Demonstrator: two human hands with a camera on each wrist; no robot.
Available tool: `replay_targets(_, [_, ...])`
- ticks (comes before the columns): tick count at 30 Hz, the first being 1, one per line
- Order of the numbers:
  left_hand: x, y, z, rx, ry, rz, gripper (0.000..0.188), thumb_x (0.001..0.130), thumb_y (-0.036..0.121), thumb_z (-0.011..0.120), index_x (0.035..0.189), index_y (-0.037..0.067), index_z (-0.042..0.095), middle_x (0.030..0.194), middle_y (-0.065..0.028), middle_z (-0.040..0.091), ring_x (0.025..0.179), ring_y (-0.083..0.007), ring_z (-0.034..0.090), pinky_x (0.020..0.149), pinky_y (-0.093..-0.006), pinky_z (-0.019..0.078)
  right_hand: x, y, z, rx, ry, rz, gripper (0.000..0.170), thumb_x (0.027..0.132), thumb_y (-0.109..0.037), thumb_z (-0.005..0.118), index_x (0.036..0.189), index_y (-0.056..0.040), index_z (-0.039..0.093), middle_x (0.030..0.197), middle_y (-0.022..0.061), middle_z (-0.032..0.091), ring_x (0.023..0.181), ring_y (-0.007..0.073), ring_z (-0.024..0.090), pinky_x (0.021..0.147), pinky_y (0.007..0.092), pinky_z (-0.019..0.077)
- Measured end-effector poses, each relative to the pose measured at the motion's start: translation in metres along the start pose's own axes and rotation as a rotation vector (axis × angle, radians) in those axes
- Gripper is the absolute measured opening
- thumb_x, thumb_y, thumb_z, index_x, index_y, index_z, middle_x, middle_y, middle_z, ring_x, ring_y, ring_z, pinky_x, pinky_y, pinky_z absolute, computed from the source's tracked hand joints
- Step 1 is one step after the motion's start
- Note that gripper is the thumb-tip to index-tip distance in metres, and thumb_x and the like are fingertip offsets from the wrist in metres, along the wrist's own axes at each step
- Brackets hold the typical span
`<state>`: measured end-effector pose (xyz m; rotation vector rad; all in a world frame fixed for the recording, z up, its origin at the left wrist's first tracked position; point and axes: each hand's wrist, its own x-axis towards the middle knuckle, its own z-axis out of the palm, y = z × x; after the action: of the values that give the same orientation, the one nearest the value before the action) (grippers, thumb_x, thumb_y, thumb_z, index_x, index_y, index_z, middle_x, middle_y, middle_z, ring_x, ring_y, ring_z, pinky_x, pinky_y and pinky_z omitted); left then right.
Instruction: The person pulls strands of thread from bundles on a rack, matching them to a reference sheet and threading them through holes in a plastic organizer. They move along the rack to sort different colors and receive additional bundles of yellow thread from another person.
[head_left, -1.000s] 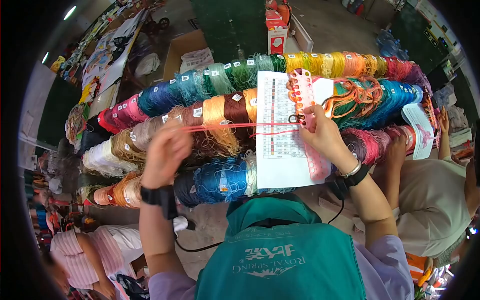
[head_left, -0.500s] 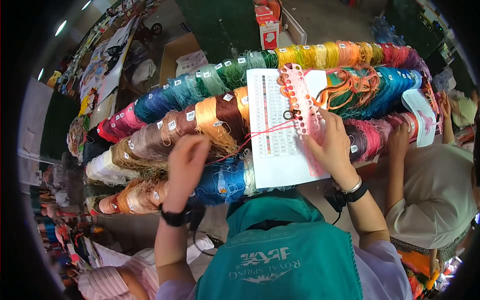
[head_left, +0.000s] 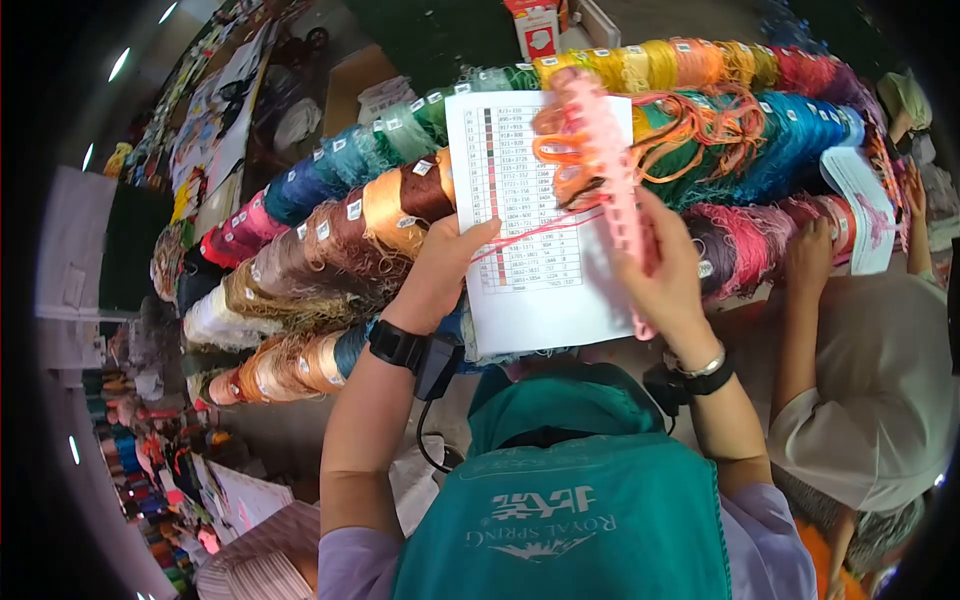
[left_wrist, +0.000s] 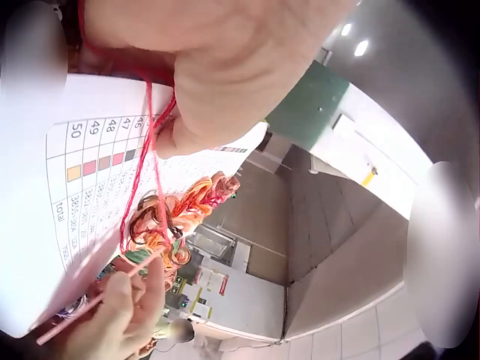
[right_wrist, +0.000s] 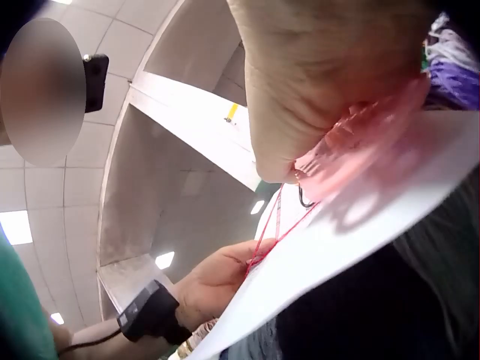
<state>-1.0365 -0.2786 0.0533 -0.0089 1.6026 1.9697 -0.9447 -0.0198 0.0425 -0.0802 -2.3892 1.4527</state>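
My left hand curled round two red strands, at left edge of one printed sheet, frame centre. My right hand grips one pink holed strip near sheet's right edge. Bare paper below strands, between hands. Second sheet at frame right, well apart.

Pink strip: row of holes, slanted over the sheet
Red thread: thin strands, drawn across the sheet
Sheet: white, printed table
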Motion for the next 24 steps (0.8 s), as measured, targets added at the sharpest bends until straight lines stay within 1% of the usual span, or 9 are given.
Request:
replay_targets(2, [-0.015, 0.012, 0.001, -0.016, 0.043, 0.063, 0.033, 0.099, 0.016, 0.059, 0.127, -0.003, 0.061, 0.120, -0.0109, 0.069, 0.104, -0.0155, 0.067, 0.091, -0.0305, 0.0525, 0.000, 0.005, -0.017, 0.249, 0.065, -0.082, 0.060, 0.088, -0.010, 0.066, 0.143, 0.0008, 0.047, 0.136, 0.0134, 0.056, 0.114, 0.0209, 0.059, 0.098, 0.0355, 0.0493])
replay_targets(3, [-0.023, 0.018, 0.000, -0.021, 0.067, 0.078, 0.034, 0.100, 0.016, 0.059, 0.127, -0.003, 0.060, 0.121, -0.0108, 0.069, 0.104, -0.0155, 0.067, 0.092, -0.0305, 0.0523, 0.006, 0.006, -0.023, 0.393, 0.132, -0.086, 0.057, 0.090, -0.009, 0.064, 0.143, 0.0014, 0.047, 0.137, 0.0131, 0.055, 0.115, 0.0209, 0.059, 0.097, 0.0334, 0.0497])
replay_targets(4, [-0.030, 0.023, -0.003, -0.026, 0.095, 0.096, 0.034, 0.100, 0.017, 0.059, 0.127, -0.003, 0.060, 0.121, -0.0108, 0.069, 0.105, -0.0154, 0.066, 0.092, -0.0306, 0.0521, 0.009, 0.002, -0.036, 0.580, 0.184, 0.067, 0.057, 0.091, -0.013, 0.065, 0.144, 0.0005, 0.046, 0.131, 0.0110, 0.059, 0.108, 0.0180, 0.061, 0.091, 0.0301, 0.0513])
replay_targets(6, [-0.045, 0.030, -0.014, -0.005, 0.148, 0.119, 0.035, 0.100, 0.017, 0.059, 0.128, -0.003, 0.059, 0.122, -0.0107, 0.068, 0.105, -0.0155, 0.066, 0.093, -0.0315, 0.0518, 0.017, 0.005, -0.060, 0.851, 0.279, 0.096, 0.052, 0.094, -0.022, 0.062, 0.141, -0.0022, 0.048, 0.115, 0.0077, 0.061, 0.083, 0.0105, 0.057, 0.068, 0.0213, 0.0470])
replay_targets(7, [-0.051, 0.032, -0.022, -0.006, 0.179, 0.135, 0.035, 0.100, 0.017, 0.059, 0.129, -0.003, 0.059, 0.123, -0.0108, 0.068, 0.106, -0.0157, 0.066, 0.093, -0.0318, 0.0517, 0.019, -0.010, -0.066, 0.881, 0.403, 0.134, 0.048, 0.095, -0.024, 0.060, 0.136, -0.0019, 0.050, 0.108, 0.0071, 0.060, 0.077, 0.0112, 0.053, 0.061, 0.0221, 0.0432])
replay_targets(9, [-0.064, 0.036, -0.041, -0.006, 0.238, 0.162, 0.036, 0.099, 0.016, 0.059, 0.129, -0.003, 0.058, 0.124, -0.0111, 0.067, 0.106, -0.0162, 0.066, 0.093, -0.0324, 0.0516, 0.035, 0.008, -0.111, 1.175, -0.070, 0.064, 0.042, 0.096, -0.030, 0.058, 0.123, 0.0003, 0.052, 0.106, 0.0104, 0.060, 0.075, 0.0157, 0.051, 0.061, 0.0279, 0.0435])
replay_targets(11, [-0.078, 0.040, -0.060, -0.040, 0.271, 0.164, 0.035, 0.098, 0.013, 0.059, 0.129, -0.003, 0.058, 0.125, -0.0118, 0.066, 0.109, -0.0178, 0.066, 0.095, -0.0331, 0.0515, 0.044, -0.026, -0.108, 1.263, 0.173, 0.047, 0.040, 0.096, -0.028, 0.055, 0.123, 0.0012, 0.051, 0.113, 0.0152, 0.059, 0.078, 0.0175, 0.051, 0.066, 0.0289, 0.0439])
replay_targets(15, [-0.098, 0.038, -0.109, -0.084, 0.290, 0.197, 0.037, 0.096, 0.007, 0.059, 0.131, -0.004, 0.056, 0.128, -0.0134, 0.065, 0.112, -0.0197, 0.065, 0.096, -0.0340, 0.0513, 0.070, -0.050, -0.127, 1.175, 0.168, -0.090, 0.044, 0.093, -0.026, 0.055, 0.126, 0.0024, 0.048, 0.122, 0.0223, 0.055, 0.079, 0.0190, 0.048, 0.073, 0.0310, 0.0439])
replay_targets(24, [-0.124, 0.044, -0.190, -0.131, 0.193, 0.261, 0.044, 0.091, -0.004, 0.058, 0.134, -0.008, 0.051, 0.131, -0.0172, 0.062, 0.116, -0.0231, 0.063, 0.102, -0.0363, 0.0496, 0.063, -0.081, -0.124, 1.017, 0.073, -0.148, 0.054, 0.092, -0.025, 0.056, 0.136, 0.0030, 0.044, 0.125, 0.0202, 0.054, 0.079, 0.0165, 0.047, 0.073, 0.0282, 0.0432])
